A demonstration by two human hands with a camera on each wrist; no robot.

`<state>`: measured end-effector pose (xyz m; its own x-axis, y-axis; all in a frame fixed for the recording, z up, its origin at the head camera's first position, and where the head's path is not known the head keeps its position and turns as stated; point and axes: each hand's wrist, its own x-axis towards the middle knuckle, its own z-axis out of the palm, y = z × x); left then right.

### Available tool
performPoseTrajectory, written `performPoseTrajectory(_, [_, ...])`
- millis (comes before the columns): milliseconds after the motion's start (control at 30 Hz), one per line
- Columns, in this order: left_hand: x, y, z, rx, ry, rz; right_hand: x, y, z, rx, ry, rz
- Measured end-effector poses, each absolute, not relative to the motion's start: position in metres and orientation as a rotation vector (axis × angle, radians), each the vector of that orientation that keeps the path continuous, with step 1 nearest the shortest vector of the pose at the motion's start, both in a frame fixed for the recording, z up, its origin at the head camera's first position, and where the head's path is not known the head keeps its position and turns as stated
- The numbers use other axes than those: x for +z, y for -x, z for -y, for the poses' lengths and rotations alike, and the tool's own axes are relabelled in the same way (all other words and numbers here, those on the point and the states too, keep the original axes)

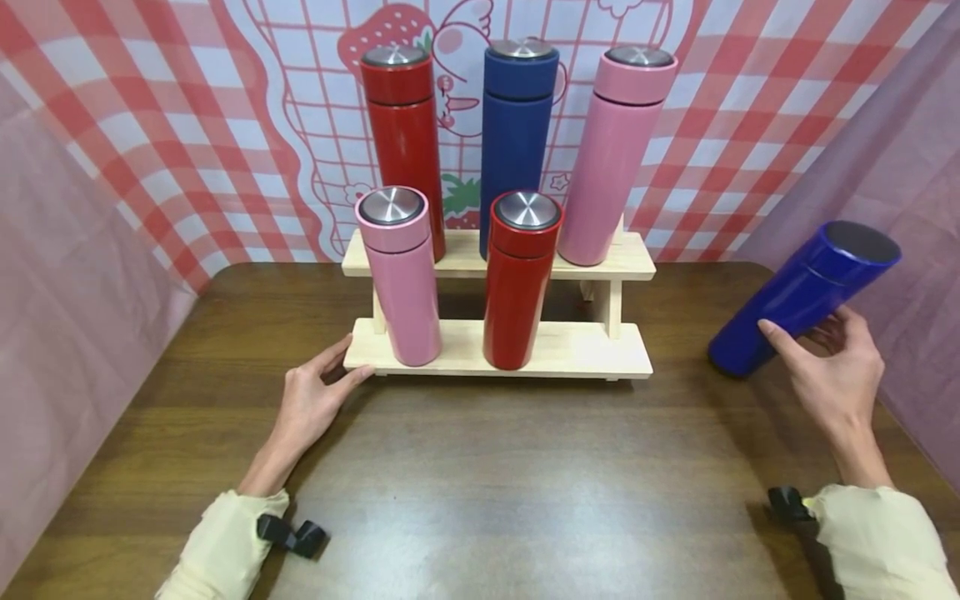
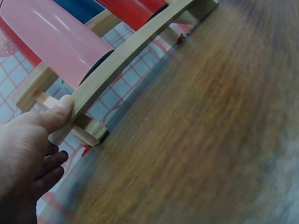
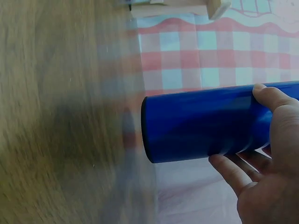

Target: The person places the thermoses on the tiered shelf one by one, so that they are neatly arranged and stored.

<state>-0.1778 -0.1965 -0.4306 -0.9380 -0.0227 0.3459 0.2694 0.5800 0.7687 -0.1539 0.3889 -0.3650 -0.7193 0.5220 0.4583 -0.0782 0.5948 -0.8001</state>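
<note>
My right hand (image 1: 840, 375) grips a glossy blue thermos bottle (image 1: 787, 296) at the right of the table, its top leaning to the right. The right wrist view shows the thumb and fingers around the bottle (image 3: 201, 123). My left hand (image 1: 311, 400) holds the left end of the lower shelf of a two-step wooden rack (image 1: 585, 350), thumb on its front edge. On that shelf stand a pink bottle (image 1: 405, 292) and a red bottle (image 1: 521, 292). Another red bottle (image 1: 405, 142), a matte dark blue bottle (image 1: 517, 142) and another pink bottle (image 1: 618, 158) stand on the upper shelf.
The rack stands toward the back of a brown wooden table (image 1: 480, 475). Behind it hangs a red-and-white checked cloth (image 1: 285, 192) with strawberry drawings. Pinkish curtains (image 1: 67, 292) hang on both sides. Black straps (image 1: 288, 533) sit at both wrists.
</note>
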Motion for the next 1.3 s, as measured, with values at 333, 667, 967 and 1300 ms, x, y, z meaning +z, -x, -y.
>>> performPoseTrajectory(333, [-0.429, 0.177, 0.196, -1.292, 0.191, 2.505, -0.359, 0.147, -0.376, 1.147, 0.288, 2.102])
performPoseTrajectory(667, [-0.429, 0.177, 0.196, -1.285, 0.192, 2.509, -0.352, 0.143, -0.359, 1.170, 0.210, 2.090])
performPoseTrajectory(967, [-0.430, 0.178, 0.196, -1.293, 0.200, 2.500, -0.342, 0.142, -0.341, 1.206, 0.111, 2.058])
performPoseTrajectory(1300, [-0.432, 0.179, 0.196, -1.283, 0.202, 2.487, -0.334, 0.141, -0.321, 1.204, 0.022, 2.083])
